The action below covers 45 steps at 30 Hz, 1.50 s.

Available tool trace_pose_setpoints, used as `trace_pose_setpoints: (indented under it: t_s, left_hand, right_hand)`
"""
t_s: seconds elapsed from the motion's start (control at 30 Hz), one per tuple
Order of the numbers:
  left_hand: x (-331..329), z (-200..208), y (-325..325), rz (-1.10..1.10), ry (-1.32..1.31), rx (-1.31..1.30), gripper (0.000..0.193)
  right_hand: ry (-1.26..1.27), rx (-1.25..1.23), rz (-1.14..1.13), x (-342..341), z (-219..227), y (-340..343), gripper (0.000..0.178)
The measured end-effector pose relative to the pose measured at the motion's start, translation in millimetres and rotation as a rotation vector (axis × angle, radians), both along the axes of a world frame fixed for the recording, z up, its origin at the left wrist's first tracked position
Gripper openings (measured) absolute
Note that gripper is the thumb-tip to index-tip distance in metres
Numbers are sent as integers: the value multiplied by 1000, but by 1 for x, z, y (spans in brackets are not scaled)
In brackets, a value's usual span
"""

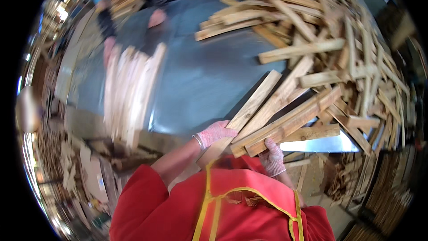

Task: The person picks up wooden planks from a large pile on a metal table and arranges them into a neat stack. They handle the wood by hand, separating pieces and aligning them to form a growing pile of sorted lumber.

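Observation:
My left hand (215, 134), in a pink knit glove, grips the near end of a long wooden slat (249, 107) that slants up to the right over the metal table (200, 80). My right hand (272, 157), gloved the same way, holds from below a bundle of two or three wooden slats (294, 118) lying side by side, also slanting up to the right. Both sets of slats reach toward a big loose pile of wooden slats (334, 49) on the table's right half. My red sleeves and yellow-trimmed apron fill the lower middle.
A neat stack of pale slats (129, 89) lies on the table's left part. Across the table another person's hands (156, 18) rest near more wood. Scrap wood and offcuts litter the floor at left (76, 160) and stacked slats stand at lower right (388, 196).

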<state>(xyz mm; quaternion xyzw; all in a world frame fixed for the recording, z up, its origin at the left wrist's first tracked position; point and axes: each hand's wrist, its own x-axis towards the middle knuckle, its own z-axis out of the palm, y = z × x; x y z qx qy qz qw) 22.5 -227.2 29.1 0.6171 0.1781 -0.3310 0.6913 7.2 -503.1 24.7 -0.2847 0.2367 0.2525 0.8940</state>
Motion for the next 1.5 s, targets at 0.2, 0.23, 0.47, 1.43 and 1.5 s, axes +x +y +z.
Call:
trace_pose_setpoints:
  t_s: [0.2,0.23,0.47,1.43,1.5]
  left_hand:
    - [-110,-12,145,580,43,-196,48]
    - [-110,-2,154,658,-3,-195,44]
    - [-115,-11,264,84,-115,1605,44]
    - [-60,-13,179,612,-115,-679,88]
    - [-74,-21,170,691,-128,-742,83]
  right_hand:
    - [-90,-4,290,-12,5,157,72]
    - [-121,-97,339,0,8,179,68]
    - [-212,-474,494,70,-2,249,38]
    - [-148,-403,809,111,-33,272,50]
    - [-30,-260,795,102,-31,277,53]
